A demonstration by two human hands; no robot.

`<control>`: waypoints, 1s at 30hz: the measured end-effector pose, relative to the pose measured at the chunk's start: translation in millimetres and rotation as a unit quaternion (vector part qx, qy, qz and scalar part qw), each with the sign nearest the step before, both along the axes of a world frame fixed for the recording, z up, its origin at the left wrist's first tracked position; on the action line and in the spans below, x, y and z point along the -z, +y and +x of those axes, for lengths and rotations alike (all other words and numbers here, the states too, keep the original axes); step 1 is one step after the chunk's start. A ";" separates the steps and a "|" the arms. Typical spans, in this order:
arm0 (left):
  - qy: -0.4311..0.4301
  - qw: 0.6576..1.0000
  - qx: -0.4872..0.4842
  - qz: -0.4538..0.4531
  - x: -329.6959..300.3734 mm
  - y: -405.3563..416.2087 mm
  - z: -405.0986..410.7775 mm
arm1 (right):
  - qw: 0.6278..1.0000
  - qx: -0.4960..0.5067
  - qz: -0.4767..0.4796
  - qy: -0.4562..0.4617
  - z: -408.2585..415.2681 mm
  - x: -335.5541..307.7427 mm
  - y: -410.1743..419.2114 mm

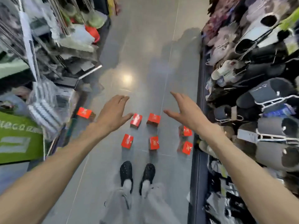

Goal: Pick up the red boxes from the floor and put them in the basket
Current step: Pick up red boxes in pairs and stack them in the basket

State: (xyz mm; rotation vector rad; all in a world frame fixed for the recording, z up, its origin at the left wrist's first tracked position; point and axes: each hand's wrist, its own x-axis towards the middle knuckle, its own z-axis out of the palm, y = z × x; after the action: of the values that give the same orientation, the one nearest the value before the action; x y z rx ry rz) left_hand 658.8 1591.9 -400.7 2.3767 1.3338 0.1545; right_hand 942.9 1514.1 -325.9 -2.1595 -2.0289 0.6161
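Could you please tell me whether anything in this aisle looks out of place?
Yes: seven red boxes lie scattered on the floor between the shelves, turned at differing angles, one off to the left. Both hands, left and right, hover open above them.

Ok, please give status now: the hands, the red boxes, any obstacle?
Left hand and right hand open, holding nothing. Seven red boxes on floor. No basket seen. Nothing blocking.

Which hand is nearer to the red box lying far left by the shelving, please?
Left. The left hand is just right of that red box; the right hand is across the aisle.
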 end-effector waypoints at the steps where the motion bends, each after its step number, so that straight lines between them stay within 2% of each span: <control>1: -0.001 1.000 -0.011 -0.013 21.8 5.7 5.0 | 1.000 0.004 -0.006 0.005 4.8 22.3 7.2; 9: 0.015 0.984 -0.125 -0.122 257.0 -1.2 32.8 | 0.992 0.049 -0.093 0.064 23.5 264.4 35.2; 15: 0.055 0.945 -0.221 -0.234 458.8 -57.2 36.1 | 0.983 0.088 -0.135 0.089 18.1 463.8 11.6; 18: 0.072 0.925 -0.264 -0.264 543.8 -83.6 35.1 | 0.981 0.094 -0.143 0.092 12.4 541.7 -5.2; 24: 0.106 0.915 -0.318 -0.223 627.8 -102.0 40.8 | 0.975 0.107 -0.172 0.094 6.4 624.0 -36.4; 27: 0.096 0.913 -0.329 -0.221 630.7 -97.1 35.6 | 0.971 0.114 -0.190 0.086 8.3 630.8 -46.5; 30: 0.072 0.923 -0.296 -0.237 603.7 -89.8 25.9 | 0.965 0.140 -0.203 0.084 10.3 611.6 -50.1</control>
State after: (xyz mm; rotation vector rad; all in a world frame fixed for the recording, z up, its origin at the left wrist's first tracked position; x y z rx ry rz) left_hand 684.7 1502.1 -1004.4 1.5630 1.8764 -0.1642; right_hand 953.2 1464.0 -937.5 -2.4454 -1.5756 1.2097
